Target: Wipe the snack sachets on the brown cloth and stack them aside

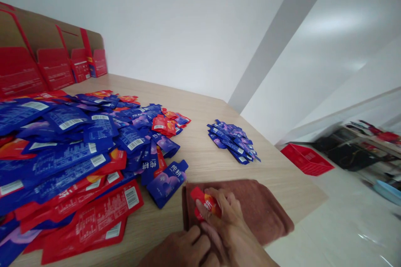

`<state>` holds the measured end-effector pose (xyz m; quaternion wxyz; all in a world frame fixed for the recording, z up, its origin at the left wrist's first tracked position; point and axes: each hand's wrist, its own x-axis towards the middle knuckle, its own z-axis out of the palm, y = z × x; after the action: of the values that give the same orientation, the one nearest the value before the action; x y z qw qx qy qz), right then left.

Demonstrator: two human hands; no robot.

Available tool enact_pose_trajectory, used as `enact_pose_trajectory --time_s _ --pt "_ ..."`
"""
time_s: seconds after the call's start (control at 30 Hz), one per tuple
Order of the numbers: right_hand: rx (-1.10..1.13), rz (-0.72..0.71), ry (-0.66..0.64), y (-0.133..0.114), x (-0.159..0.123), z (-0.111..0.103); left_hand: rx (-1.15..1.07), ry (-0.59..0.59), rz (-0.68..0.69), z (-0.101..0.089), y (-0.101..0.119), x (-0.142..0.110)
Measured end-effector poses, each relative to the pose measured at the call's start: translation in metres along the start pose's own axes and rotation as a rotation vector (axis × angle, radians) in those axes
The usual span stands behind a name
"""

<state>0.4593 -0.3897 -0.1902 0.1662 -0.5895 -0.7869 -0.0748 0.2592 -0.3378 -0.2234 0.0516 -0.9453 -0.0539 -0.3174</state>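
Observation:
On a folded brown cloth (261,210), my right hand (230,215) is closed around a small red pouch (206,204) with white characters and an orange picture. The pouch's narrow end points away from me, and my fingers cover part of it. A bunched fold of cloth (213,235) shows below the thumb. My left hand (186,246) lies just left of my right wrist at the bottom edge, its fingers curled; whatever they grip is hidden. Close by on the left, a blue pouch (167,181) lies at the edge of a large heap of blue and red pouches (100,127).
A smaller pile of blue pouches (233,139) lies beyond the cloth on the wooden table (194,150). Open red cartons (54,64) line the back left against the wall. Right of the table, a red crate (307,158) and a cluttered shelf (366,146) appear blurred.

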Motion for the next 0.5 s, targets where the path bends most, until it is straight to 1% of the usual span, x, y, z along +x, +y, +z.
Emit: enact_pose_trajectory --time_s 0.07,0.13,0.23,0.3,0.33,0.4,0.5 --pt "-0.042 0.049 0.024 0.02 -0.005 -0.004 0.006 0.067 -0.011 -0.002 0.0 0.001" --pt "-0.064 0.08 0.042 0.05 -0.009 -0.012 0.008 0.092 -0.013 -0.003 0.0 0.002" --pt "-0.109 0.157 0.089 0.102 -0.016 -0.025 0.01 0.037 -0.01 -0.005 0.0 0.003" --pt "-0.158 0.224 0.105 0.128 -0.022 -0.031 0.004 -0.013 -0.015 -0.005 0.0 0.003" --pt "-0.178 0.249 0.093 0.136 -0.024 -0.034 0.002 -0.035 -0.015 -0.005 0.001 0.003" --pt "-0.198 0.274 0.034 0.142 -0.029 -0.041 0.001 -0.066 -0.012 -0.005 0.001 0.002" --pt "-0.178 0.318 -0.095 0.132 -0.031 -0.053 0.005 -0.104 -0.01 -0.004 0.001 0.002"
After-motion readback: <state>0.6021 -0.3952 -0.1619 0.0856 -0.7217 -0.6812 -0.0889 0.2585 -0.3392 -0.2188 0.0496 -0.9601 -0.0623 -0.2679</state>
